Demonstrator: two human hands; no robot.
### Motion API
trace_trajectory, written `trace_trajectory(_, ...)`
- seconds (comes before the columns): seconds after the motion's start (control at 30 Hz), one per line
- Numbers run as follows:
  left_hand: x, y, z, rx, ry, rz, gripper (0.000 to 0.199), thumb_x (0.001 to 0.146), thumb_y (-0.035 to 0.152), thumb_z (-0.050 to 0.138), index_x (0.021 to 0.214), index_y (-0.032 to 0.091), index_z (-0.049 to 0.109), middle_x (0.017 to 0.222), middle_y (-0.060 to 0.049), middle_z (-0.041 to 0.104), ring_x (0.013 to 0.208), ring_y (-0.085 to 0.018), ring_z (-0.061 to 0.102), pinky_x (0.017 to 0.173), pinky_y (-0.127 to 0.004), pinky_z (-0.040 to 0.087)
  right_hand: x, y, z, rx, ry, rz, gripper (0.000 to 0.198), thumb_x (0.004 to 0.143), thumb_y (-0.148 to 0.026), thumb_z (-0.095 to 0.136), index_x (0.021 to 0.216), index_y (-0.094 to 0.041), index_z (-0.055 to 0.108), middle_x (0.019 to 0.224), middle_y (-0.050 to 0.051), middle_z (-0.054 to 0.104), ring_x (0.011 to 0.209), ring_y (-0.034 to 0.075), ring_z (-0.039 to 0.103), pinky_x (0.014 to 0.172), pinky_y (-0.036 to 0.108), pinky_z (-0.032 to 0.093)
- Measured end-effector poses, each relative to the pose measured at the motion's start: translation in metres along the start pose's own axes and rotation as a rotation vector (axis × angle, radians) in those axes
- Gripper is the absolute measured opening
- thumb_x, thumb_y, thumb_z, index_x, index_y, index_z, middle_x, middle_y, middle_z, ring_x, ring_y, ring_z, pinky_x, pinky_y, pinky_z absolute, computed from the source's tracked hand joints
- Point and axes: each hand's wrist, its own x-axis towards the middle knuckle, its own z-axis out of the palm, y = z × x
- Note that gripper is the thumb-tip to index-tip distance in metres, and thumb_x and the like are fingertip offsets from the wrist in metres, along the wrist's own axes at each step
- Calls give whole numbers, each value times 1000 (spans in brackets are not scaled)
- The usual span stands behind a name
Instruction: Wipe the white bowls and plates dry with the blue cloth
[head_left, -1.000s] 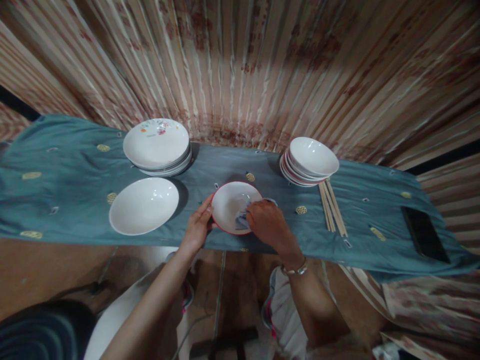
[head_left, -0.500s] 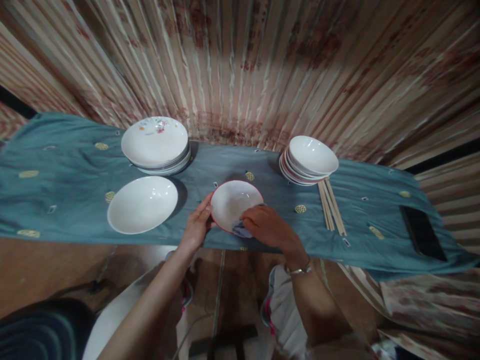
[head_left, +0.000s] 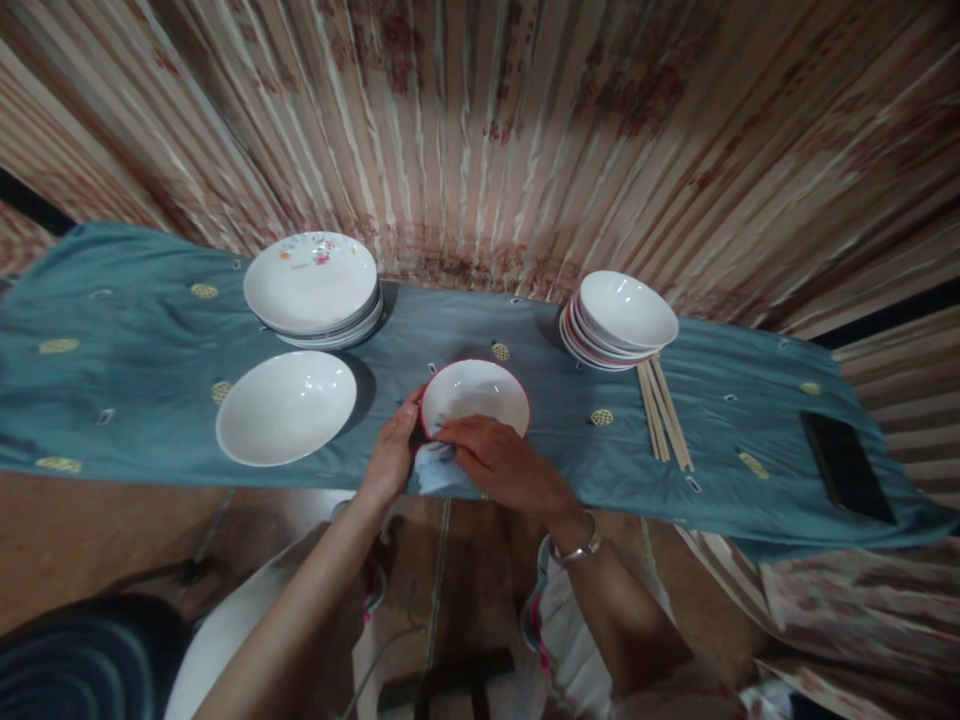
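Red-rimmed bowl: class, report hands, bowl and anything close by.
Left hand grips red-rimmed bowl at its rim. Right hand presses cloth on near rim. White plate beside, apart.

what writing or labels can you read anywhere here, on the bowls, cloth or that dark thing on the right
None can be read.
Top plate of the left stack: small coloured marks, a floral pattern, no letters.
Teal tablecloth: yellow motifs and small tags, too small to read.
Dark flat object: blank.
Red-rimmed bowl: no text.
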Motion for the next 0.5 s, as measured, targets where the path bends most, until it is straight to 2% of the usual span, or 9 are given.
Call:
trace_trajectory(0.1, 1, -4, -1, -37, 23, -1, 62, 85, 59, 60, 128, 14, 67, 129, -12, 69, 125, -28, 59, 105, -39, 47, 4, -2, 7, -21, 31, -27, 40, 91, -5, 47, 125, -16, 66, 133, 10, 67, 121, 20, 61, 110, 40, 45)
trace_trajectory(0.2, 1, -2, 0, -25, 41, -12, 62, 84, 62, 58, 122, 14, 70, 117, -12, 74, 119, -28, 63, 101, -39, 48, 9, -4, 13, -65, 59, -43, 45, 91, -5, 45, 132, -15, 60, 140, 12, 61, 127, 22, 57, 113, 43, 43)
trace_trajectory(0.33, -2, 6, 0, 95, 83, -19, 52, 81, 61, 61, 103, 16, 77, 101, -11, 77, 112, -30, 65, 98, -40, 50, 15, -4, 19, -103, 75, -48, 53, 90, -5, 44, 141, -13, 51, 146, 14, 54, 132, 24, 53, 114, 44, 43)
trace_trajectory(0.4, -3, 9, 1, 129, 81, 10, 41, 80, 54, 65, 94, 18, 78, 99, -11, 77, 116, -32, 64, 103, -42, 47, 18, -2, 20, -111, 74, -45, 55, 89, -5, 42, 143, -11, 49, 150, 16, 51, 134, 25, 51, 115, 45, 43)
trace_trajectory(0.5, -2, 9, 1, 98, 38, 64, 31, 79, 46, 67, 91, 20, 79, 108, -12, 77, 125, -32, 59, 112, -43, 40, 22, 2, 22, -115, 73, -52, 56, 88, -4, 40, 143, -7, 48, 153, 18, 47, 139, 25, 47, 118, 46, 39)
